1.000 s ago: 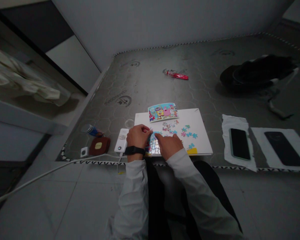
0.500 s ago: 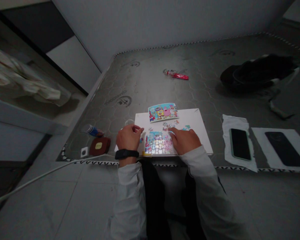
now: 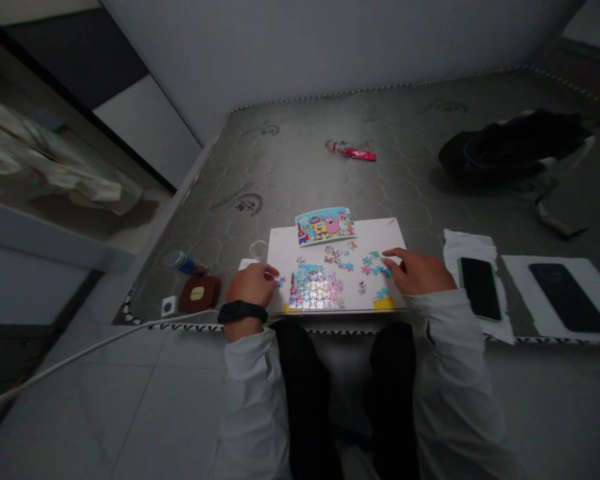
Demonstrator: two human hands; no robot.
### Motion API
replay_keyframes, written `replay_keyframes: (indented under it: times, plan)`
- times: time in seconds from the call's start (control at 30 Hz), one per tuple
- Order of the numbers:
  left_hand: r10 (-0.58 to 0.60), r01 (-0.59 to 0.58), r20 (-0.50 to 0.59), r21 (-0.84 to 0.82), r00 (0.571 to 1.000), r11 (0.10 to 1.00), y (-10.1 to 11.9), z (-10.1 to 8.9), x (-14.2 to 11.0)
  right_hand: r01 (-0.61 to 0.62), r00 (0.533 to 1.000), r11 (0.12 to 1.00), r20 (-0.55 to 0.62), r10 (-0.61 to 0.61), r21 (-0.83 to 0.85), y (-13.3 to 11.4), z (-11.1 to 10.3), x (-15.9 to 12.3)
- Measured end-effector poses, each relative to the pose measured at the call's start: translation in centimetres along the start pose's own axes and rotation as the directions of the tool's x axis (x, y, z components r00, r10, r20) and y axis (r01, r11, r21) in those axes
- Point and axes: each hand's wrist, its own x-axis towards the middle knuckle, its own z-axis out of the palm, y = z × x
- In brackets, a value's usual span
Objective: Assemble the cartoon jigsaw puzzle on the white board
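A white board (image 3: 380,233) lies on a grey mattress (image 3: 300,167) in front of me. On it sits a partly joined jigsaw (image 3: 315,290), several loose blue and pink pieces (image 3: 375,267), and a cartoon reference picture (image 3: 325,225) at its far edge. My left hand (image 3: 251,283), with a black watch on the wrist, rests curled at the board's left edge, fingertips pinched beside a small piece. My right hand (image 3: 420,271) lies at the board's right side, index finger stretched toward the loose pieces.
Two dark phones (image 3: 479,287) (image 3: 567,297) lie on white paper to the right. A black bag (image 3: 515,143) sits at the far right, a red tube (image 3: 353,152) further back. A brown case (image 3: 199,292), a can (image 3: 180,259) and a white charger with cable (image 3: 169,305) sit left.
Both hands have drawn apart from the joined jigsaw: the left slid to the board's left edge, the right swung out to the loose pieces on the right. The jigsaw is now uncovered.
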Motion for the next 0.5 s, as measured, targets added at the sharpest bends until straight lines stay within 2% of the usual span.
replay_keyframes:
  times: [0.2,0.37,0.5]
  plan:
    - [-0.028,0.028,0.022,-0.019,0.999,0.999,-0.1,0.4,0.4,-0.034,0.998,0.999,0.044,0.033,0.023,1.6,0.0,0.4]
    - [-0.038,0.038,0.036,-0.017,0.999,0.999,-0.2,0.8,0.8,-0.044,0.999,0.999,-0.016,0.045,0.029,3.1,0.5,0.2]
    - [-0.039,0.039,0.047,-0.009,0.998,0.999,-0.1,0.8,0.7,-0.069,0.997,0.997,-0.013,0.07,0.037,3.3,0.5,0.1]
